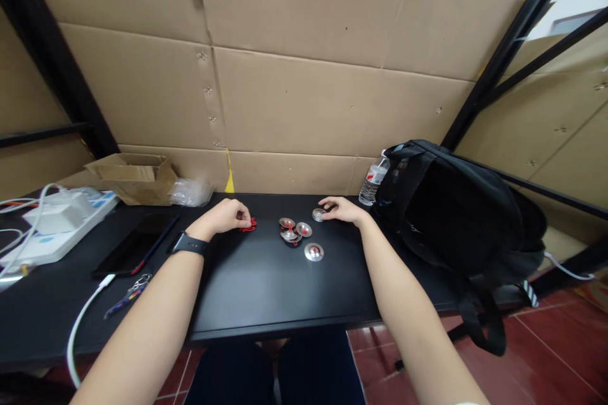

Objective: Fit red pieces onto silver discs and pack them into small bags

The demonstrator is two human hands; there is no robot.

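My left hand (232, 215), with a dark watch on the wrist, is closed in a pinch over a small heap of red cord loops (249, 226) on the black table. Its fingertips partly hide the heap. My right hand (344, 210) pinches the rim of a small silver finger cymbal (318, 215), which appears to be at the tabletop. Between the hands, several finger cymbals (291, 236) lie in an overlapping cluster, with red cord showing at some centres. Nearer to me, a single finger cymbal (314, 252) rests flat, a red spot at its middle.
To the right stand a black backpack (456, 202) and a water bottle (373, 180). On the left lie a dark tablet (135, 243), a keychain (128, 297), a white power strip (71, 234), an opened cardboard box (137, 180) and clear plastic wrap (190, 192). Cardboard walls the back.
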